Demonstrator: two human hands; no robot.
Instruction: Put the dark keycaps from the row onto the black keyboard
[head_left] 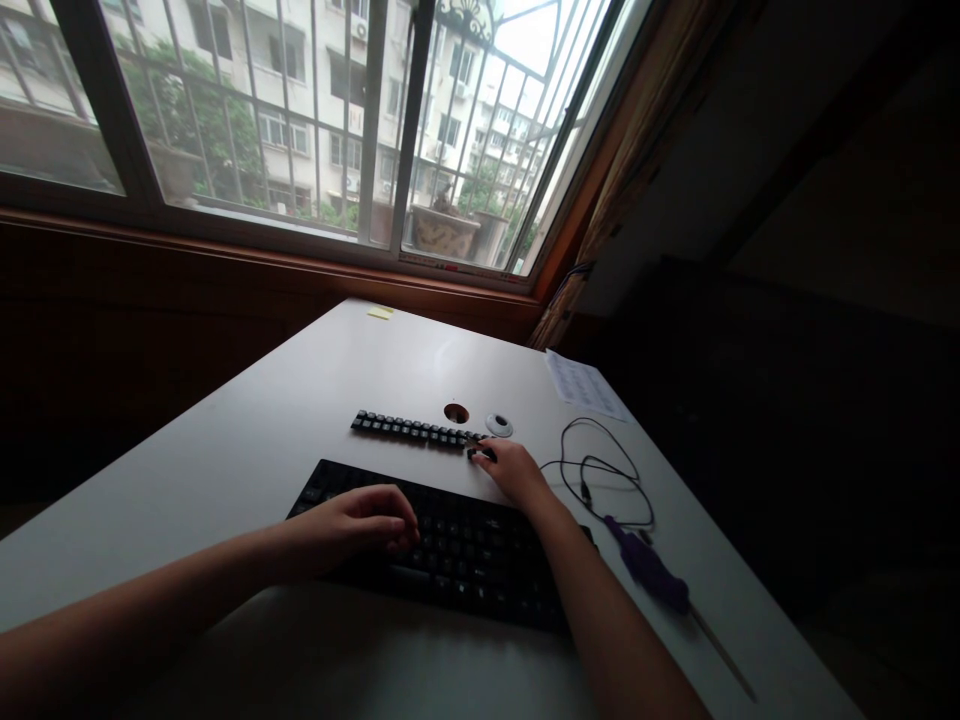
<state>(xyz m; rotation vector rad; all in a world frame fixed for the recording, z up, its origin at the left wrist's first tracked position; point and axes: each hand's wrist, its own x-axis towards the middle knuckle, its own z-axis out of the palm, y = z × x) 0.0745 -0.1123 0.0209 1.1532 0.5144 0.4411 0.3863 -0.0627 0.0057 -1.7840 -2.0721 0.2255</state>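
1. The pale worktop spreads from the near edge of view toward the window wall, with dark shadow low in the middle.
2. At the near right lies a screwdriver, shaft toward the person, purple handle pointing away.
3. The black keyboard lies flat on the worktop in front of the person, partly covered by both arms.
4. The left hand is over the keyboard's left half, fingers curled and thumb close to them. Its grip looks narrow; I cannot tell whether anything is inside it.
5. The right hand reaches past the keyboard's far edge, its forearm crossing above the right end. Its grip is narrow, fingertips at a small dark keycap — whether pinched or only touched, I cannot tell.
6. Just beyond the keyboard, keycaps stand side by side in a long double row, its right end at that hand's fingertips.
7. To the right, a thin black cable lies in loose loops near the screwdriver's handle.
8. Behind the keycaps are a round hole and, beside it, a white disc.
9. Farther back lie printed paper at the right edge and a yellow note near the far corner.
10. Past the worktop — a barred window, potted plants and pale buildings.
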